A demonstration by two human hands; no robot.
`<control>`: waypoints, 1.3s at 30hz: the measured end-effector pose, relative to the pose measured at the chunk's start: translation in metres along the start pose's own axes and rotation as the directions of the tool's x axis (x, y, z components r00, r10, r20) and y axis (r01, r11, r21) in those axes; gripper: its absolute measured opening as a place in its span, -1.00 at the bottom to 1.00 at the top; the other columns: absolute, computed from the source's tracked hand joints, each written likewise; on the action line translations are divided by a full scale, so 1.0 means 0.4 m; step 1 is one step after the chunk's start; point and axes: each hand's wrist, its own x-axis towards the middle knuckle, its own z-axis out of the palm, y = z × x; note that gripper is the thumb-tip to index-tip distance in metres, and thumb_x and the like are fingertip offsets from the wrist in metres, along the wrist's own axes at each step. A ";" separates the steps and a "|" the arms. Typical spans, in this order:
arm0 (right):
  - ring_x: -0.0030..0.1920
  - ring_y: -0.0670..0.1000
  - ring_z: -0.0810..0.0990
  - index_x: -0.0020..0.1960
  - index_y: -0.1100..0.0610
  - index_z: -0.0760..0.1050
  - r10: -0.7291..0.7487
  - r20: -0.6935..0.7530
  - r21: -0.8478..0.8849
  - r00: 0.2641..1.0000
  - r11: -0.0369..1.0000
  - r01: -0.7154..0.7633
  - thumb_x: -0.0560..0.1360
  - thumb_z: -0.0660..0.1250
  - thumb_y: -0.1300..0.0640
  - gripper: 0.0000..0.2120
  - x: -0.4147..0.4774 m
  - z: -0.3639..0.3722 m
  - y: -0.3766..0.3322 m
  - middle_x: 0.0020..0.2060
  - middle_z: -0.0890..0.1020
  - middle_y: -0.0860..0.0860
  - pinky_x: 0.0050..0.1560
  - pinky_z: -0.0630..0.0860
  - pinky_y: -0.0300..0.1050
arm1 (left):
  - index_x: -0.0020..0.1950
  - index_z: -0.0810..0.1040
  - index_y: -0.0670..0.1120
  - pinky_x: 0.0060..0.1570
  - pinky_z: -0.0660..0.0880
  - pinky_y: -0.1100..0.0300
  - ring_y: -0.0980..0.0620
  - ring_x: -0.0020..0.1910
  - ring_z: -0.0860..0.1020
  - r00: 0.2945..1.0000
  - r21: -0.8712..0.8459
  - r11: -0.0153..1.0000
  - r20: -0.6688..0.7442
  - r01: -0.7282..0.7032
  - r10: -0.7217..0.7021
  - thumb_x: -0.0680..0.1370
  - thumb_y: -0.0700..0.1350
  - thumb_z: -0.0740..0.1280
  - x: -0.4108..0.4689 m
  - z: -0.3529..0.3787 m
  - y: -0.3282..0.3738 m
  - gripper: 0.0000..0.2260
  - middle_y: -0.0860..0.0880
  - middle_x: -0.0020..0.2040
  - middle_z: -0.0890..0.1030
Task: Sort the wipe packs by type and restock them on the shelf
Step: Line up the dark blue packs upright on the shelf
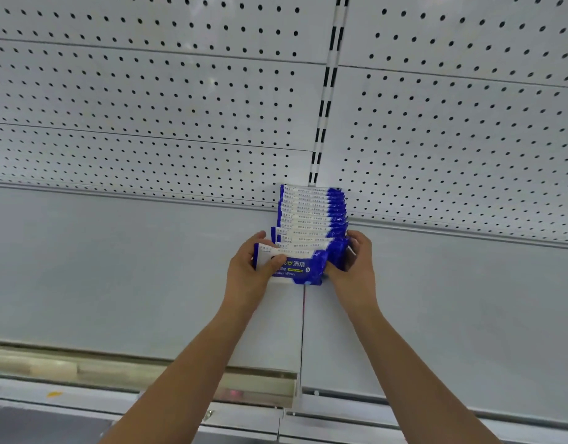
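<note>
A row of several blue and white alcohol wipe packs (313, 213) stands on edge on the white shelf (116, 267), running from the pegboard back wall toward me. My left hand (253, 270) grips the left end of the front pack (303, 267), thumb across its face. My right hand (356, 264) curls round the right ends of the front packs. Both hands hold the near end of the row between them.
White pegboard panels (148, 97) form the back wall, split by a slotted upright (324, 107). A seam (303, 315) divides the shelf below the packs. A clear price rail (148, 373) runs along the front edge at lower left. Bare shelf lies on both sides.
</note>
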 end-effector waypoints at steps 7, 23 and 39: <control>0.18 -0.13 0.60 0.50 -0.04 0.27 0.101 0.066 0.139 0.993 0.984 -0.109 0.61 0.22 0.35 -0.47 0.015 0.010 0.016 0.31 0.55 -0.09 -0.01 0.64 -0.18 | 0.42 0.32 -0.12 -0.09 0.53 0.43 0.38 0.07 0.57 0.999 -0.074 0.997 -0.033 -0.039 0.037 0.63 -0.28 0.29 -0.027 0.101 0.007 -0.63 0.02 0.23 0.56; 0.15 -0.18 0.60 0.49 -0.07 0.15 -0.043 0.188 -0.046 0.981 0.998 0.052 0.28 0.44 0.43 -0.07 0.040 0.013 0.003 0.25 0.55 -0.07 0.02 0.60 -0.21 | 0.64 -0.01 0.04 0.36 0.45 0.19 0.16 0.43 0.41 0.919 0.133 0.990 0.394 -0.047 -0.010 0.51 -0.19 0.49 0.063 0.051 0.003 -0.12 0.09 0.49 0.40; 0.29 -0.10 0.55 0.51 -0.05 0.17 -0.057 0.186 -0.047 0.981 0.997 0.066 0.35 0.57 0.29 -0.10 0.032 -0.017 0.002 0.31 0.53 -0.13 0.23 0.55 -0.12 | 0.50 0.16 0.22 0.15 0.46 0.43 0.33 0.30 0.47 0.918 0.162 0.977 0.392 -0.139 0.065 0.43 -0.27 0.54 0.081 0.051 0.018 -0.16 0.24 0.36 0.48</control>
